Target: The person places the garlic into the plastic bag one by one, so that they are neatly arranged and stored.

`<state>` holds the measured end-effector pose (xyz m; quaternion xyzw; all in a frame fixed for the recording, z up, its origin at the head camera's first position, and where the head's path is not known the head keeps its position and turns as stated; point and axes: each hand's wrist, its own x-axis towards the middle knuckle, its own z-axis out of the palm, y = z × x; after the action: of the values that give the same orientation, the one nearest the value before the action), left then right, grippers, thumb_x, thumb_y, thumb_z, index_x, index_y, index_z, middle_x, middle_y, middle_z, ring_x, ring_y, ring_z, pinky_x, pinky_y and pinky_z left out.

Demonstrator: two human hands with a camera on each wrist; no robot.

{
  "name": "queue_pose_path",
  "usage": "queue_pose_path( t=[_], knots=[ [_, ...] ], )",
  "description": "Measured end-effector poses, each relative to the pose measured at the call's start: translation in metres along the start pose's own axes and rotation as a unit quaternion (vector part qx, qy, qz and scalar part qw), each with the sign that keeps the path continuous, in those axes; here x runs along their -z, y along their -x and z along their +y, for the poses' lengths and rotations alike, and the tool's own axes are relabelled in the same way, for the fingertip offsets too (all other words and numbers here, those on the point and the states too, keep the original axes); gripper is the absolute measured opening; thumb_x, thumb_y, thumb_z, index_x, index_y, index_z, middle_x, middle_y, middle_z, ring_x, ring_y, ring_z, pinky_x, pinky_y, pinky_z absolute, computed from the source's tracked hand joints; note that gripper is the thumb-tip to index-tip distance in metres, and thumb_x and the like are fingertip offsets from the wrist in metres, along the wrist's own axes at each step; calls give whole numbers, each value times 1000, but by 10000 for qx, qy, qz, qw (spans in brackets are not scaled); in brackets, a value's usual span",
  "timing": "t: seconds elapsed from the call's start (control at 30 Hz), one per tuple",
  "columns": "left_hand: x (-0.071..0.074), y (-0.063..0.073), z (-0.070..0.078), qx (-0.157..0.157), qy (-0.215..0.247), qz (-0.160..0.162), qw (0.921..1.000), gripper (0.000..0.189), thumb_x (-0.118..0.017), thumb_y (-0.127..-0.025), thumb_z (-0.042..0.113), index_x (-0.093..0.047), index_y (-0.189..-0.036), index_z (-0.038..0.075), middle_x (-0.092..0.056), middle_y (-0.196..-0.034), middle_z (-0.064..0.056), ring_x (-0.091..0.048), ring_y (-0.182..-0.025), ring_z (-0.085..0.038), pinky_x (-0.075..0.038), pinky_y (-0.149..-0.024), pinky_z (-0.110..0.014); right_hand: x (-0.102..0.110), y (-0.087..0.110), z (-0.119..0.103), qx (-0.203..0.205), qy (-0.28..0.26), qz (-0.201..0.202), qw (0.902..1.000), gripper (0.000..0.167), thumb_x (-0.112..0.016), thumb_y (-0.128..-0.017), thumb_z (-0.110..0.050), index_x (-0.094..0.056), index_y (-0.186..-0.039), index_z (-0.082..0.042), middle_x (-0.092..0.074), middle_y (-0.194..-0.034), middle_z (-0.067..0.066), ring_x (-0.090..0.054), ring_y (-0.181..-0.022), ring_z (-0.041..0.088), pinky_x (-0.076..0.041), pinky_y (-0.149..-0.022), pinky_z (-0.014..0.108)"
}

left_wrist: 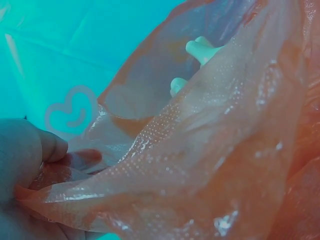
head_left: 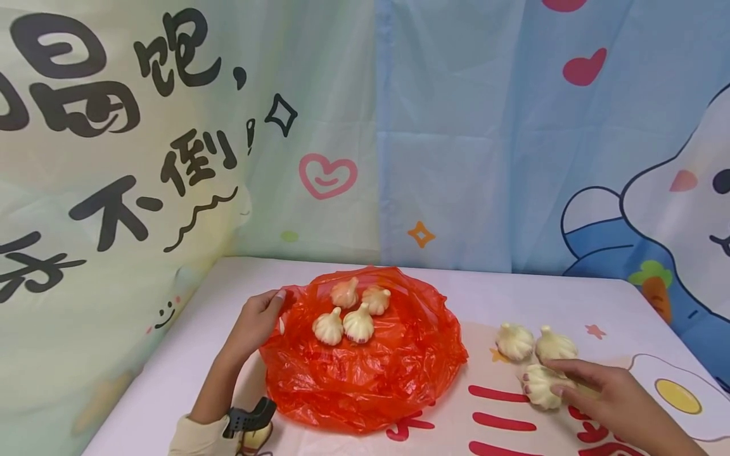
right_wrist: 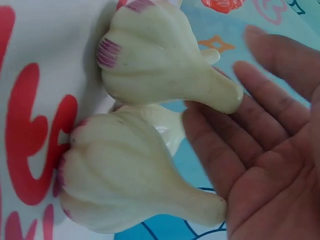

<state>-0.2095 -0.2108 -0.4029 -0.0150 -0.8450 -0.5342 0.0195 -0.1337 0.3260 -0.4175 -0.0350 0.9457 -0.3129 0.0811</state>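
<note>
A red plastic bag lies spread with its mouth open, and several garlic bulbs sit in it. My left hand pinches the left edge of the bag between thumb and fingers; in the left wrist view the thin film stretches away from the hand, with pale stems behind it. To the right, three more garlic bulbs stand in a group on the table. My right hand is at the nearest garlic bulb. In the right wrist view its fingers extend loosely beside the stems, thumb apart.
A white table cover with printed red strokes and a fried egg lies under everything. Printed cloth hangs behind and at the left. By the left wrist band a rounded yellowish shape shows partly.
</note>
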Motion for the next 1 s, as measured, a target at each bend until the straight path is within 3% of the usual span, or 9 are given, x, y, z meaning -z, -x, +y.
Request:
queue_pose_path(
  t=[0.13,0.33,0.47,0.6,0.73,1.0],
  knots=[
    [1,1,2,11,7,-36,10000,42,-40,-106,34,-64,-122,3,-67,-108,-14,-64,-92,-30,-55,-83,-45,2,-2,-3,-97,142,-313,9994,52,-73,-87,-27,-60,-131,-2,-59,-122,25,-51,-74,18,-45,-50,23],
    [2,0,4,-71,-94,-48,9999,45,-39,-106,35,-62,-126,2,-66,-113,-15,-63,-100,-30,-53,-88,-45,0,-5,-7,-199,162,-442,9987,46,-73,-86,-14,-62,-129,-6,-60,-119,23,-46,-59,20,-43,-48,22],
    [2,0,4,-45,-160,-35,9999,45,-39,-106,35,-62,-125,2,-66,-113,-15,-62,-102,-31,-53,-88,-45,-1,-8,-9,147,315,-380,9987,42,-74,-84,-8,-66,-125,-10,-61,-120,23,-58,-78,20,-55,-59,26],
    [3,0,3,-16,-161,-40,9999,45,-38,-106,35,-63,-124,3,-67,-110,-14,-63,-99,-30,-53,-87,-46,-4,-10,-12,605,386,-217,9972,38,-75,-83,-5,-70,-120,-13,-64,-119,19,-61,-102,31,-57,-73,36],
    [2,0,2,6,-25,-93,10000,43,-38,-106,33,-63,-124,2,-67,-109,-14,-64,-95,-29,-53,-86,-47,-7,-11,-15,670,241,-73,9974,35,-74,-83,-3,-71,-117,-11,-65,-118,18,-61,-105,37,-58,-72,36],
    [2,0,2,4,-49,-53,10000,44,-38,-106,35,-63,-123,3,-67,-108,-14,-64,-94,-29,-54,-84,-45,-7,-11,-18,618,182,110,9979,34,-73,-84,-3,-71,-117,-8,-66,-115,20,-63,-101,36,-58,-69,34]
  ],
)
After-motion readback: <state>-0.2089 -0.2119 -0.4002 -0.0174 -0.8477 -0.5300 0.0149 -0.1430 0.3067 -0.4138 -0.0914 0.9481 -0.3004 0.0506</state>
